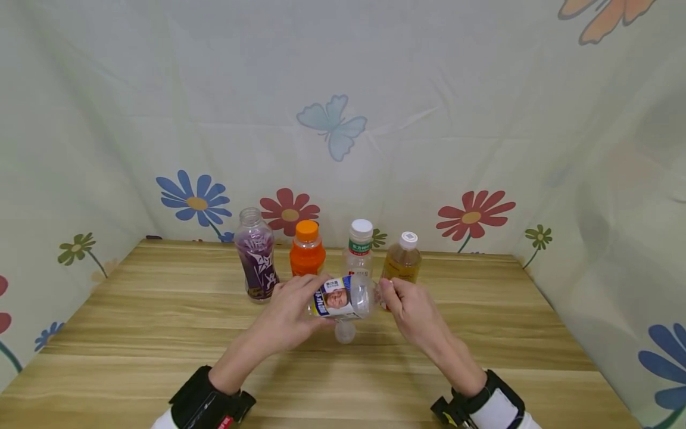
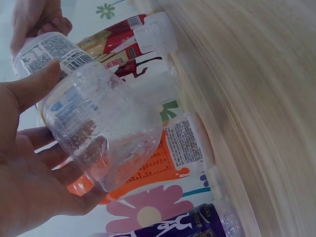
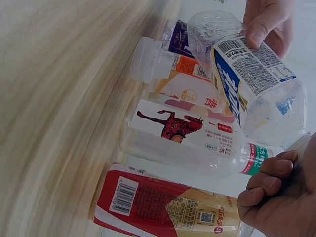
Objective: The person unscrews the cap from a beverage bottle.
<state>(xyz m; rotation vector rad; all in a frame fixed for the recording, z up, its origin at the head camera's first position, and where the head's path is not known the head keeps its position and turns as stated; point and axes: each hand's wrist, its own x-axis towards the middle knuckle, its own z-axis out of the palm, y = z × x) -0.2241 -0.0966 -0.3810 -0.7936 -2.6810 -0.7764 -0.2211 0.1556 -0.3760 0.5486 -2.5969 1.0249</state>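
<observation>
A clear plastic bottle [image 1: 361,296] with a blue, white and yellow label lies sideways in the air above the table, its neck end to the right. My left hand [image 1: 293,310] grips its body near the base, the thumb across the label in the right wrist view. At the other end, my right hand [image 1: 415,310] has its fingers curled at the bottle's neck, and they mostly hide the neck and mouth. Below the bottle, a small translucent cup-shaped cap [image 1: 345,332] stands on the table; it also shows in the right wrist view [image 3: 148,59].
Behind the hands stand an uncapped purple-labelled bottle [image 1: 257,256], an orange bottle [image 1: 307,253], a white-capped clear bottle [image 1: 360,244] and a white-capped amber bottle [image 1: 404,262]. The wooden table [image 1: 161,333] meets a flowered cloth [image 1: 429,119] at its back and sides.
</observation>
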